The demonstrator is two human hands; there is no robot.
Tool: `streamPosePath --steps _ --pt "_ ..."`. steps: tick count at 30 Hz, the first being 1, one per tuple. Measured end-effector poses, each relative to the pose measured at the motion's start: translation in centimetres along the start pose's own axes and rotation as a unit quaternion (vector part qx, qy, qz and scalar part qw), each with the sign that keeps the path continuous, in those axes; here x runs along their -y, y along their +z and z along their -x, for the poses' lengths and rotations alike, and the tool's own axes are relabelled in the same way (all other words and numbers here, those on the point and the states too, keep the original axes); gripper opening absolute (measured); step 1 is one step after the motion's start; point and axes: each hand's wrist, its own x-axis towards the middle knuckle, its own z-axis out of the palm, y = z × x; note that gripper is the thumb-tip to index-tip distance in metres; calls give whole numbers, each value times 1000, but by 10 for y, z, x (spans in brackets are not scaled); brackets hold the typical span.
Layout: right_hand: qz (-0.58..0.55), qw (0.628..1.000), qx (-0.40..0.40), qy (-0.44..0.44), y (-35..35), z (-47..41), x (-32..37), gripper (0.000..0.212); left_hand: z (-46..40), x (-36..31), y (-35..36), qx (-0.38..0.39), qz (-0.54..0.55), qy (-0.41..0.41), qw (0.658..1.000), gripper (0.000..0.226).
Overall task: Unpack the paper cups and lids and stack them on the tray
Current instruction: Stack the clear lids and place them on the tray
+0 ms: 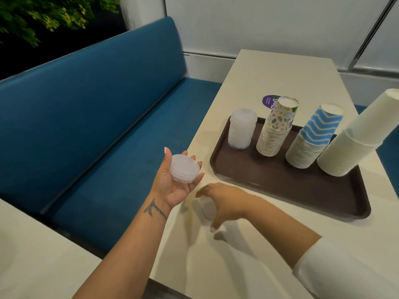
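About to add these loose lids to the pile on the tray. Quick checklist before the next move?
1. Left hand holds small lid stack securely: ok, cradled in palm and fingers.
2. Right hand has its lids: cannot tell, blurred.
3. Lid pile on tray upright: ok.
4. Top of pile free: ok.
5. Plain white cup stack steady: not ok, leaning.

A round purple sticker (pixel 271 101) lies on the cream table (pixel 280 70) just behind the stack of patterned paper cups (pixel 277 128), which hides part of it; white lettering runs across the sticker, but it sits rotated and too small to make out; no other text, number or brand can be read.
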Motion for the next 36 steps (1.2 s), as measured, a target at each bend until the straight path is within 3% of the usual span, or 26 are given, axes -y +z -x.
streamPosePath --steps 4,12,21,27,31,36 --pt "17 1000 -4 -4 16 2 4 97 8 0 -2 -2 6 1 1000 86" --pt "-13 999 -43 1 6 0 -3 74 9 -6 9 1 6 8 1000 86" --pt "-106 976 -183 53 -105 -3 -31 65 -13 -15 29 16 12 2 1000 83" --pt "-56 952 -256 156 -175 -30 -64 61 -39 -22 44 19 13 -2 1000 81" --pt "-41 939 -252 229 -188 -53 -86 61 -55 -25 51 22 9 -6 1000 84" --pt "-49 945 -204 250 -183 -76 -103 61 -69 -25 51 24 13 -16 1000 86"
